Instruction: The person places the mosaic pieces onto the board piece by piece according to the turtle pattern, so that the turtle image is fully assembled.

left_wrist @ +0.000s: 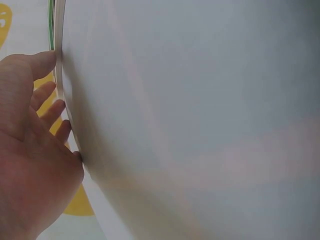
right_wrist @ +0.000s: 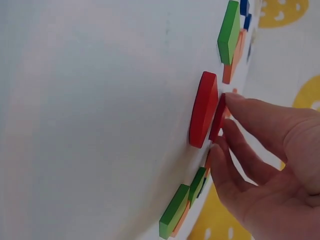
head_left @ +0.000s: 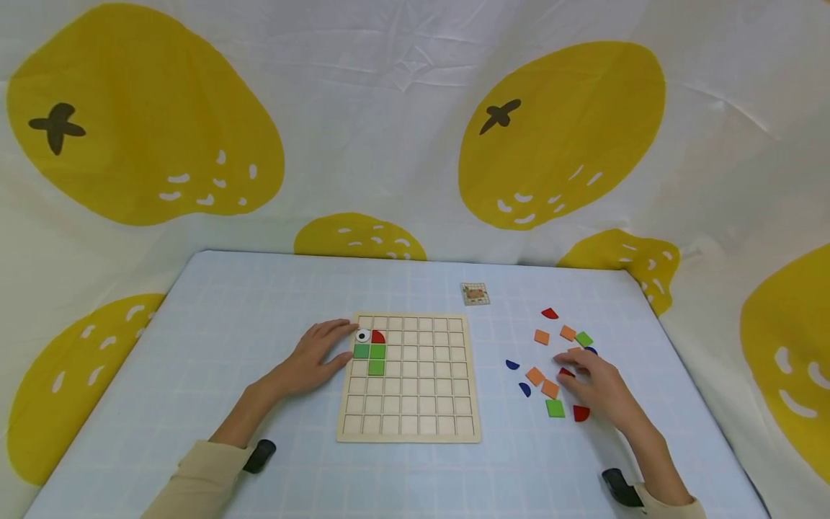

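Wearing beige sleeves (head_left: 201, 479), you have a bright green square (head_left: 555, 409) and a red quarter-circle (head_left: 581, 414) lying nearest among the loose pieces. Just beyond them, the thumb and fingers of your right hand (head_left: 599, 382) curve around another red piece (right_wrist: 218, 117); you cannot tell from these views whether they pinch it. Orange squares (head_left: 534, 376) and dark-blue half-circles (head_left: 524, 390) lie to its left. Your left hand (head_left: 315, 360) rests at the left edge of the wooden grid board (head_left: 428, 405), thumb and index finger spread. Beside it, green squares (head_left: 377, 367) fill three cells, with an eye disc (head_left: 363, 336) and a red quarter-circle in the row above. Past the board's far right corner lies a picture card (head_left: 475, 294), before a white curtain (head_left: 369, 144) printed with yellow fruit.
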`<state>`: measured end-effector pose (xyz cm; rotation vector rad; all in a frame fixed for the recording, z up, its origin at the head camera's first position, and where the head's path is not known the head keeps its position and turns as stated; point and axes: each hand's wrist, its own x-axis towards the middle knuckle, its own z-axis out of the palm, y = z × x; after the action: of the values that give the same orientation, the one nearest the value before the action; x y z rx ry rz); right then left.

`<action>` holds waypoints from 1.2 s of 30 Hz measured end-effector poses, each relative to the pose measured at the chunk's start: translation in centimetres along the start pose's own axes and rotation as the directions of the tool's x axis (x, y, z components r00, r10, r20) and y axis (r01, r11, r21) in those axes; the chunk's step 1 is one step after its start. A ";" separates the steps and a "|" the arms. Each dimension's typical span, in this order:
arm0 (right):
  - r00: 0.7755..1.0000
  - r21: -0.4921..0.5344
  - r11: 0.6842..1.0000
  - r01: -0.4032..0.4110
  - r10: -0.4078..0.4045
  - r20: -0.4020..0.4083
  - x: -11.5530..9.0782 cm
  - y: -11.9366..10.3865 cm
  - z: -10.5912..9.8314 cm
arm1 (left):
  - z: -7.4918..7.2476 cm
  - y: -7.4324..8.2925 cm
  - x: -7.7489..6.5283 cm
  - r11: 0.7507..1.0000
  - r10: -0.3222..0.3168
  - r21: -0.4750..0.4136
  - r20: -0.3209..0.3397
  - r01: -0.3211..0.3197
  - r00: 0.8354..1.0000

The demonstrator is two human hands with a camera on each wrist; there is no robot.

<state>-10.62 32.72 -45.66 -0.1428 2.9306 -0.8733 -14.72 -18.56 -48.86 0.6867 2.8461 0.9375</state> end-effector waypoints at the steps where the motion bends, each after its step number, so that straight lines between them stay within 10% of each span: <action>1: 1.000 -0.002 1.000 -0.003 0.003 0.001 -0.1 0.1 0.0 | 0.0 0.0 0.0 1.000 -0.001 -0.001 0.001 0.001 1.000; 36: 0.993 0.058 0.998 0.017 -0.010 -0.115 0.6 -0.1 0.3 | -0.3 0.4 -0.1 1.000 0.014 0.006 -0.006 -0.014 1.000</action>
<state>-11.14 32.38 -45.86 -0.1120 3.0077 -1.0016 -14.50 -18.51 -48.45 0.7069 2.8540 0.9356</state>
